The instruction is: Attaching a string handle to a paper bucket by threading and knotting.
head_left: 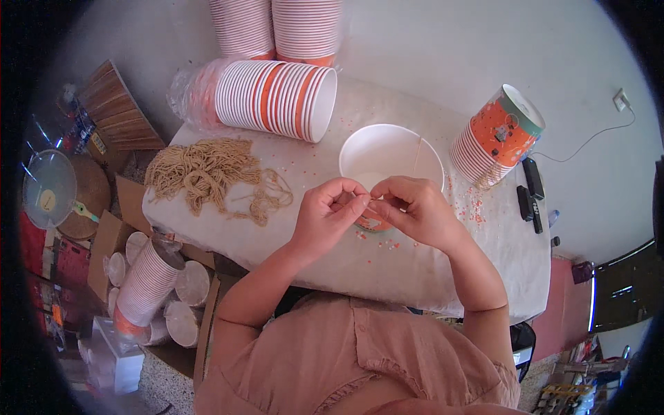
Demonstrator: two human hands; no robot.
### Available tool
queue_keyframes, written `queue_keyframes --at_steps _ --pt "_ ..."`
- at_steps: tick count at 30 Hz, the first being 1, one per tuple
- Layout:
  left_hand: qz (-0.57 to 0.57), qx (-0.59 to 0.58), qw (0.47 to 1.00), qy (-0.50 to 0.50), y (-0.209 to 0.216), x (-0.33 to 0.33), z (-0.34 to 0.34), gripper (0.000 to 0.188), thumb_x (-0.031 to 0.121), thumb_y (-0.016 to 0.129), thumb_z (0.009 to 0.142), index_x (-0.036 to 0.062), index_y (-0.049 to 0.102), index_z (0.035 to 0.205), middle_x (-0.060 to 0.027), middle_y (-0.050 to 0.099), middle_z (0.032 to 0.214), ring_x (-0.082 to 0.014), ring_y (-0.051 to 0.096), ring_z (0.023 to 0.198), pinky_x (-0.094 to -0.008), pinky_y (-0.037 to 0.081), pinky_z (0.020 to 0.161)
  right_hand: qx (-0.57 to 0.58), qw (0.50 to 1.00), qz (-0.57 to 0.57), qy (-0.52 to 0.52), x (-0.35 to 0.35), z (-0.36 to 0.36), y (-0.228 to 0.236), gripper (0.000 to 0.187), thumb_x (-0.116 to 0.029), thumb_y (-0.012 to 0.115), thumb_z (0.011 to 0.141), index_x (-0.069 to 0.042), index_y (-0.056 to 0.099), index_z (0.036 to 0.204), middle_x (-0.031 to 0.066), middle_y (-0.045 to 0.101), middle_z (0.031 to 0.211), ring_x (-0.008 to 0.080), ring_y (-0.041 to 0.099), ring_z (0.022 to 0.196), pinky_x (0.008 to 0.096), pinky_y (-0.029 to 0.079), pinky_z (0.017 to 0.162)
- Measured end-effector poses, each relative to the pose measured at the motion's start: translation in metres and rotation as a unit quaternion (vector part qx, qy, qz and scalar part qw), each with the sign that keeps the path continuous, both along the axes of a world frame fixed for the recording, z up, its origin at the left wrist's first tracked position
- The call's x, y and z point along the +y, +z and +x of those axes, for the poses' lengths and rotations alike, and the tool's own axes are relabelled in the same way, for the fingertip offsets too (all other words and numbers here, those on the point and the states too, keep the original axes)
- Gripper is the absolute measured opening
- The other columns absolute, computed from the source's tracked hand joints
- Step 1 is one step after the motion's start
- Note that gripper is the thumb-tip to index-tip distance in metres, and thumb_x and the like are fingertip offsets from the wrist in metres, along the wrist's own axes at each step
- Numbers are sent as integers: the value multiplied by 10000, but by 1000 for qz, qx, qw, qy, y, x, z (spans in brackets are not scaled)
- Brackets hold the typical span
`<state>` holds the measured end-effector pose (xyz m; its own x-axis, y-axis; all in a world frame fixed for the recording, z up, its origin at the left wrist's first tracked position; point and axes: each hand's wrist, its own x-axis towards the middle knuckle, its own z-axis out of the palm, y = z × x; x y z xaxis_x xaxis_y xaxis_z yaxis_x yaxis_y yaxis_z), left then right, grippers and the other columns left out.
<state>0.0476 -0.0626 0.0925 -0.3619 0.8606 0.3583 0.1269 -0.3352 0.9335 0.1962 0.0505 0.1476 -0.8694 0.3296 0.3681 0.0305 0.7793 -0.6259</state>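
A large white paper bucket [360,149] with an orange printed outside stands on the table in front of me. Over its near rim my left hand [330,214] and my right hand [416,211] meet fingertip to fingertip, both closed in a pinch. A tiny tan bit, which looks like the end of a cord, shows between them; the fingers hide most of it. A thin tan cord [418,158] runs along the bucket's inner far-right wall. To the left lies a loose heap of tan cords [204,169].
Stacked paper buckets [277,97] lie at the back left, with upright stacks behind. Another stack [494,135] with a decorated bucket stands right, near black devices [531,187]. Orange and white scraps [472,207] dot the table [290,249]. A carton [107,245] of wrapped buckets sits lower left.
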Motion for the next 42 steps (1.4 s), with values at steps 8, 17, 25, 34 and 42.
queue_keyframes --at_steps 8,17,25,34,42 --pt "6 -9 1000 3 -4 3 0 51 61 624 907 12 608 907 41 601 696 11 519 625 -160 412 534 6 1000 -24 -5 -1 -1 -1 91 -108 673 814 -25 645 837 127 631 685 250 633 583 343 483 536" --pt "0 4 1000 7 -3 1 -2 58 61 634 900 7 614 910 35 610 709 4 531 631 -163 425 543 14 1000 -23 2 0 -1 -2 82 -91 671 800 -22 627 809 125 608 668 240 614 573 343 469 533" --pt "-5 35 999 7 2 -1 0 46 41 624 904 -3 610 904 14 633 732 -10 574 676 -173 466 575 16 999 -36 4 0 3 -2 67 -62 666 788 -18 617 801 110 582 653 227 585 558 338 457 530" --pt "7 18 1000 -9 2 -1 1 50 40 609 916 -9 600 918 5 629 731 -20 582 674 -184 488 592 -14 999 -45 20 0 7 -2 28 15 635 832 12 614 851 38 567 731 70 532 629 231 434 533" --pt "-18 37 999 -4 -5 -2 -4 60 58 626 911 3 608 896 24 615 720 3 537 645 -172 427 545 -9 999 -51 14 -2 9 -5 36 12 640 835 9 612 856 35 578 736 65 556 644 226 452 545"
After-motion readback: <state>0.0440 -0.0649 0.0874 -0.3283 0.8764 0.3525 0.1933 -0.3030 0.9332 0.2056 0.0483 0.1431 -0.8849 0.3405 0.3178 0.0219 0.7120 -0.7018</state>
